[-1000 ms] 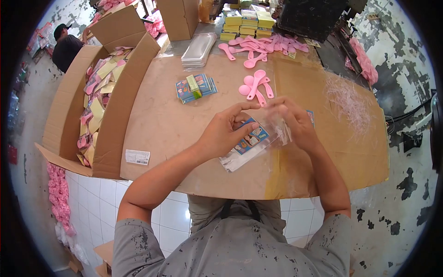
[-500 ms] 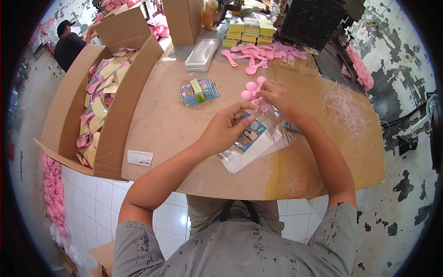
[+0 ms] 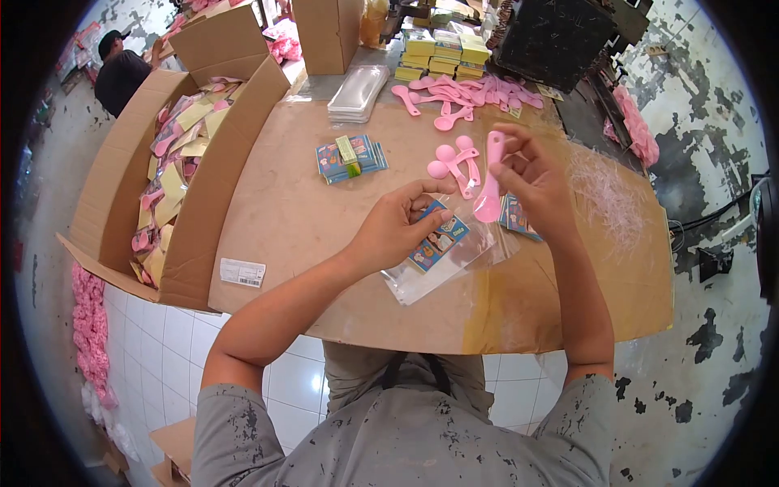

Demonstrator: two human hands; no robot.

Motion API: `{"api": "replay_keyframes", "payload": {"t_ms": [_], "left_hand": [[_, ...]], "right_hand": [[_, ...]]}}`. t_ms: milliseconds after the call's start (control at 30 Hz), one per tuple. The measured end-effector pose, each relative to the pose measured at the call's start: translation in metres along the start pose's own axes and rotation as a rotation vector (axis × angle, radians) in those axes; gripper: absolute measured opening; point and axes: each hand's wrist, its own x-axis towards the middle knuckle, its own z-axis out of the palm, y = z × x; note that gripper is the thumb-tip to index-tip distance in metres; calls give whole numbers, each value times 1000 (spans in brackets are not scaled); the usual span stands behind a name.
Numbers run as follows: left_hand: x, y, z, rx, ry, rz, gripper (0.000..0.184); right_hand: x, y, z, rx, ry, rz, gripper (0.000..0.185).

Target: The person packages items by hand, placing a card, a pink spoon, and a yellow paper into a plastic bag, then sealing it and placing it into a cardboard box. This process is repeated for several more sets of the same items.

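Observation:
My right hand (image 3: 531,183) is closed on a pink plastic spoon (image 3: 488,195), raised with its bowl end pointing down. My left hand (image 3: 402,226) pinches a blue printed card (image 3: 439,240) between thumb and fingers. Under that card lies a clear plastic bag (image 3: 414,284); whether the card is inside it I cannot tell. Just beyond my fingertips are several loose pink spoons (image 3: 469,169). More blue cards (image 3: 517,219) lie partly hidden beneath my right hand. A stack of blue cards (image 3: 334,161) with a yellow-green band sits further left.
An open cardboard box (image 3: 213,174) of packed spoons and cards stands at left. Toward the back are a pile of clear bags (image 3: 357,93), a heap of pink spoons (image 3: 487,91) and yellow card stacks (image 3: 442,57). Plastic shreds (image 3: 608,191) lie right. A person (image 3: 122,77) is far left.
My right hand has drawn a pink spoon out of the small group, lifting it and moving right. My left hand stays in nearly the same place with the card.

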Motion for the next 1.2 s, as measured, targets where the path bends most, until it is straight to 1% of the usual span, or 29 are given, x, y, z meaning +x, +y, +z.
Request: {"api": "replay_keyframes", "payload": {"t_ms": [33,133,233,333,433,533,567,633,733,833,900,1000,1067,1133,1200], "left_hand": [[0,-1,1,9,2,-1,39],[-2,2,5,26,-40,-56,37],[-1,-3,7,-102,-75,-89,35],[-3,6,4,-2,-79,-130,34],[-1,2,5,-60,-54,-99,33],[-1,1,7,-54,-45,-74,35],[-2,4,6,-14,-58,-93,34],[-4,16,5,65,-79,-129,33],[-6,20,4,31,-94,-159,35],[-2,8,5,-95,-104,-47,36],[-4,10,1,-89,-153,-72,37],[-6,15,0,-90,-188,-89,38],[-6,17,-2,-80,-224,-105,38],[-7,17,-7,-59,-285,-137,40],[-9,17,4,-210,-224,-9,41]], "right_hand": [[-4,-7,3,164,40,21,47],[-10,-3,9,132,88,-28,52],[-16,5,18,174,92,-17,52],[-24,8,30,205,177,-66,50],[-28,11,33,215,230,-122,49],[-23,8,20,195,266,-109,49],[-24,8,22,205,259,-100,49],[-26,11,28,223,238,-84,49],[-32,19,33,162,169,-119,41],[-30,26,14,-100,-82,-175,28],[-21,24,0,37,-156,-167,23],[-22,4,7,165,-192,-84,17],[-22,-15,17,69,-239,-122,14],[-20,-28,22,-184,-330,-269,11],[-15,-39,11,-243,-368,-329,12]]}}
